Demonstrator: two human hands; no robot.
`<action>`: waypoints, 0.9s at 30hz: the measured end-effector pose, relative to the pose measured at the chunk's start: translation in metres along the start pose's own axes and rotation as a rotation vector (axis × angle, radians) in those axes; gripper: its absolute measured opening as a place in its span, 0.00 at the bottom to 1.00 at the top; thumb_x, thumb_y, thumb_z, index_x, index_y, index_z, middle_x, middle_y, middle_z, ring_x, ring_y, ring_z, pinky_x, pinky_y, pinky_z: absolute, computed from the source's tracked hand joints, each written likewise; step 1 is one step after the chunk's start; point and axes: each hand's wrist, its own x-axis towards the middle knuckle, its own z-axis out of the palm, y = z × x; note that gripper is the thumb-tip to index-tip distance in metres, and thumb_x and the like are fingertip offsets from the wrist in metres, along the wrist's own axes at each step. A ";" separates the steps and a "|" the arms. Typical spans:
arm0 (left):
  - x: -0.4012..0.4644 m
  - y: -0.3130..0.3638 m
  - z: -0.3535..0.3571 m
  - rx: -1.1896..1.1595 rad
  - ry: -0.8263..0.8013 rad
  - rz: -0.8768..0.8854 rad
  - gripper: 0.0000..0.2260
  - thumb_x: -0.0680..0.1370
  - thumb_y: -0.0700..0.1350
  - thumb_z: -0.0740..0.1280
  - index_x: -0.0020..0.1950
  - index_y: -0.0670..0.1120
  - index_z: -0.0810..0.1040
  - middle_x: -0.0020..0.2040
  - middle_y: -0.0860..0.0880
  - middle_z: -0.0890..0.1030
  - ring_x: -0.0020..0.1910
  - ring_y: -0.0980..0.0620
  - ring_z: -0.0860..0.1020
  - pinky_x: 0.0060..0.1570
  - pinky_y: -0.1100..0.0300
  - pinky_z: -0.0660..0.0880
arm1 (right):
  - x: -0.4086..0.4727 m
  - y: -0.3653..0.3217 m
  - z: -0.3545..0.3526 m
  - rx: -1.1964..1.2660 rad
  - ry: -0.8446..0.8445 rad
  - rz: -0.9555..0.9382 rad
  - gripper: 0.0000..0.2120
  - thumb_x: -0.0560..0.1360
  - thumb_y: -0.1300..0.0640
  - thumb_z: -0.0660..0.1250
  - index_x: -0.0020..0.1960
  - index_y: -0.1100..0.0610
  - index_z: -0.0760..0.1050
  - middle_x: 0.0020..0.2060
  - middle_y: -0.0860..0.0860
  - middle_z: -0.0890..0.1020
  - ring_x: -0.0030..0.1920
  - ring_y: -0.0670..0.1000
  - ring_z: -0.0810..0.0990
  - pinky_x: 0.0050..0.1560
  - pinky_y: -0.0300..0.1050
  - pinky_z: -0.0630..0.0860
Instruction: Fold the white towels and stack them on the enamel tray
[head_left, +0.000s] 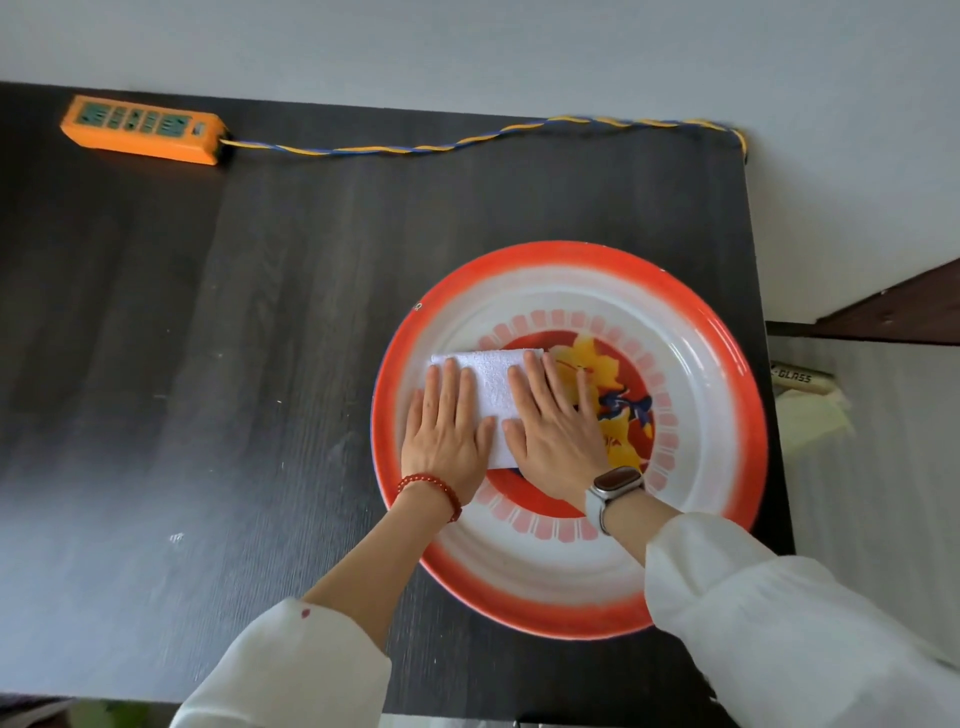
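White sleeves (810, 634) come in at the bottom, pushed back off both forearms. Both hands lie flat, palms down, fingers straight and together, pressing on a folded white towel (493, 387) that lies inside the tray (722, 395), on the left part of its painted middle. Left hand (447, 431) covers the towel's left side, its outer edge reaching toward the tray's white band; right hand (558, 436) covers the towel's right side, its outer fingers lying over the yellow flower painted on the tray floor. Between the two hands a strip of towel shows, and more of it shows just past the fingertips. Neither hand grips anything. On the left wrist sits a red bead bracelet (434, 491); on the right wrist, a watch (613, 491). Under the tray is a dark wood-grain table (234, 364). Far beyond the left hand, at the table's back edge, lies an orange power strip (143, 130), with its twisted yellow-and-blue cord (467, 139) running along that edge past the right hand's side.
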 end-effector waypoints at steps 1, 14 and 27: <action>0.000 0.000 0.000 0.000 -0.025 -0.008 0.32 0.75 0.58 0.34 0.76 0.43 0.43 0.76 0.44 0.42 0.75 0.46 0.40 0.71 0.53 0.39 | 0.000 0.000 -0.001 0.005 -0.026 -0.001 0.29 0.76 0.46 0.46 0.72 0.59 0.62 0.72 0.58 0.63 0.72 0.58 0.60 0.67 0.65 0.58; -0.003 0.067 -0.100 -0.053 0.092 0.138 0.22 0.81 0.50 0.52 0.75 0.48 0.55 0.77 0.48 0.52 0.75 0.48 0.49 0.73 0.48 0.47 | -0.053 0.060 -0.097 0.479 0.359 0.109 0.16 0.77 0.55 0.54 0.60 0.58 0.75 0.57 0.54 0.79 0.60 0.55 0.76 0.62 0.48 0.71; -0.188 0.484 -0.076 -0.098 0.149 0.889 0.15 0.79 0.47 0.57 0.63 0.46 0.73 0.62 0.46 0.75 0.61 0.44 0.72 0.58 0.54 0.66 | -0.461 0.288 -0.113 0.460 0.860 0.829 0.12 0.77 0.60 0.59 0.55 0.62 0.78 0.51 0.59 0.82 0.53 0.60 0.79 0.54 0.54 0.75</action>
